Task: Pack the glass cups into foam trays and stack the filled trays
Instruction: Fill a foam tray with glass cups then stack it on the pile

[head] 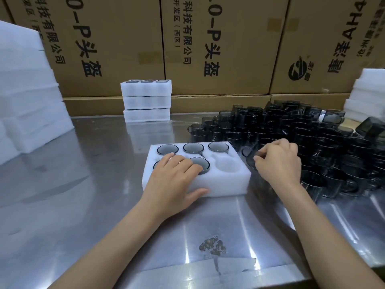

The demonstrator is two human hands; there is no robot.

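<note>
We count one foam tray (220,184) in front with six pockets: five hold glass cups (193,147) and one pocket (228,166) is bare. We see three filled trays (146,101) stacked at the back, two hands (173,178), and loose cups (291,130) too many to count.

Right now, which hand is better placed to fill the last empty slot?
Right. The right hand already grips a glass cup beside the empty slot; the left hand rests on the foam tray, steadying it.
</note>
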